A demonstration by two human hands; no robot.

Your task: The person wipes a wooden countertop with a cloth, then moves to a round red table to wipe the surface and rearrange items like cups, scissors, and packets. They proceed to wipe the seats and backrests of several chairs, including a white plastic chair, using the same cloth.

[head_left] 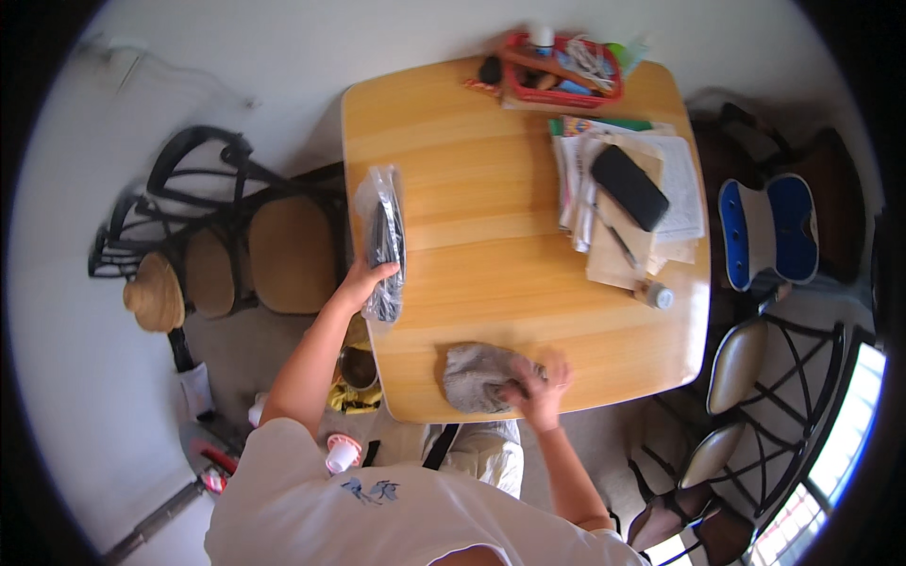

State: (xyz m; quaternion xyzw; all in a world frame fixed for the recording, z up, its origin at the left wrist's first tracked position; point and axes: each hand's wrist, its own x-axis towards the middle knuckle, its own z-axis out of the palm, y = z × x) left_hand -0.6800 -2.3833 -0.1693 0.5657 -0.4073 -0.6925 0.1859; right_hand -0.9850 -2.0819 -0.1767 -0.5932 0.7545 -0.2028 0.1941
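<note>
At the table's left edge, my left hand [363,282] grips a clear plastic bag [384,300] with something long and black inside. The thumb lies over the top of the bag, while the other fingers are mostly hidden beside it. A crumpled grey cloth [472,377] lies by the front edge of the wooden table [481,226]. My right hand [538,391] is at the right side of this cloth, its fingers blurred by motion. Whether they pinch the cloth or only touch it, I cannot make out.
A red basket [566,94] of odds and ends stands at the back. Papers [679,189] lie on the right with a black case [629,187] and a pen [618,241], near a small capped jar [658,295]. Chairs [293,255] flank the table; a straw hat [154,292] rests at left.
</note>
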